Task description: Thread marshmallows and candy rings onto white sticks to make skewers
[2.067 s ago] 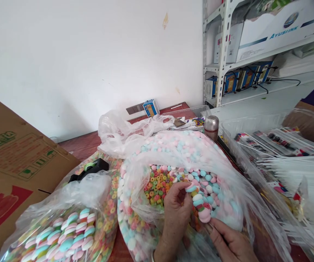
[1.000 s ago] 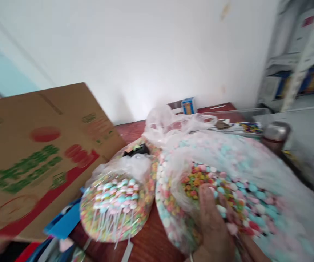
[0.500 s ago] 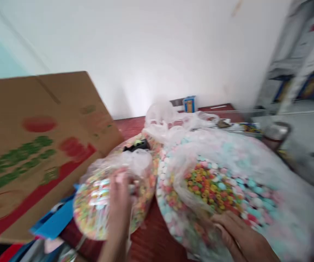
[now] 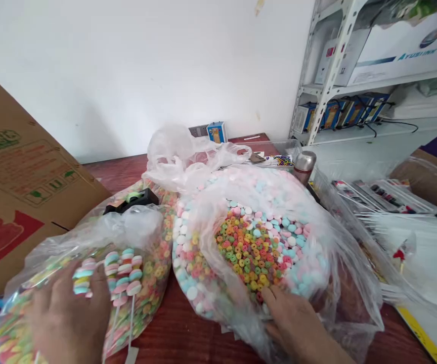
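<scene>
My left hand (image 4: 72, 308) is over the left clear bag, its thumb and fingers closed about a striped candy skewer (image 4: 84, 277). More skewers of stacked pastel candies (image 4: 123, 270) on white sticks lie beside it on the bag (image 4: 154, 288), which is full of colourful rings. My right hand (image 4: 290, 316) grips the edge of an opened clear plastic bag (image 4: 237, 308); its fingertips are partly hidden. Inside that bag, a heap of small coloured rings (image 4: 247, 247) lies on pink, white and blue candy discs (image 4: 290, 235).
A black tape dispenser (image 4: 131, 199) rests on the left bag. A cardboard box (image 4: 32, 167) stands at the left. Behind the bags are crumpled plastic (image 4: 180, 156) and a metal flask (image 4: 305, 164). At right, a clear bin (image 4: 355, 237) holds packets below a metal shelf (image 4: 328, 91).
The view has swung right, bringing the shelf and bin fully into sight. My left hand is now lower over the candy skewers; my right hand stays at the opened bag's edge.
</scene>
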A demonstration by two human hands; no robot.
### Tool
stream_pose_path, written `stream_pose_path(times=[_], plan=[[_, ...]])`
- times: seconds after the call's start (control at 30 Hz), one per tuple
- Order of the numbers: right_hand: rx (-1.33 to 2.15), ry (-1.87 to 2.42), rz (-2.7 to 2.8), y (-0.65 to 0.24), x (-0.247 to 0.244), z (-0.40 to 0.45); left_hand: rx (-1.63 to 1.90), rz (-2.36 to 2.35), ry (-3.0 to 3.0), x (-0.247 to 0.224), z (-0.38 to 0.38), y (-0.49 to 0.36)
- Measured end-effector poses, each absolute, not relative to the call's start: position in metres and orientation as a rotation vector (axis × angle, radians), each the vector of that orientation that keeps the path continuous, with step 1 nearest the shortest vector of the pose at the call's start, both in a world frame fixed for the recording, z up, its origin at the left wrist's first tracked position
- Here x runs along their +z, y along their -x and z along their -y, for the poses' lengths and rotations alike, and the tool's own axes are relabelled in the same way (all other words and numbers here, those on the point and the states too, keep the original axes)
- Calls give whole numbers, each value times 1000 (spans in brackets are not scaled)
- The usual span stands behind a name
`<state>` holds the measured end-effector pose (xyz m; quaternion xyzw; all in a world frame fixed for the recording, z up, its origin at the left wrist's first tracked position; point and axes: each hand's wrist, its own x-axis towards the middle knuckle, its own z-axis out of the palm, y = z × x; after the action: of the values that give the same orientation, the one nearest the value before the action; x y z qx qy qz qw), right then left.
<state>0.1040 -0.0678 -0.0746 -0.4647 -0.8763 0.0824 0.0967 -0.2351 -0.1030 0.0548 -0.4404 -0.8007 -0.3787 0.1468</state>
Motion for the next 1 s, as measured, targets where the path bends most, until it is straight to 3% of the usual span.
stream_pose_path(times=[0.07,0.17,0.27,0.37,0.53,0.83,0.9,1.0], plan=[[52,1316,2522,-101,-93,83,-1109,2171,1321,48,102,183],[-134,1168,2374,-111,-113,102,-1252,1838,2142,19,99,105],[-140,1099,2305,-132,-116,113,-880,1606,2741,-14,98,54],[-22,1254,2294,-148,-112,112,-559,1667,2770,-34,102,39],[334,1361,2372,-154,-109,98,-411,1669,2692,-40,120,62],[220,1457,2530,-129,-112,109,-247,2030,2578,-39,137,91],[387,1477,2528,-129,-101,106,-217,2050,2532,-43,138,93],[954,1375,2446,-143,-75,91,-229,1936,2510,-44,136,103]])
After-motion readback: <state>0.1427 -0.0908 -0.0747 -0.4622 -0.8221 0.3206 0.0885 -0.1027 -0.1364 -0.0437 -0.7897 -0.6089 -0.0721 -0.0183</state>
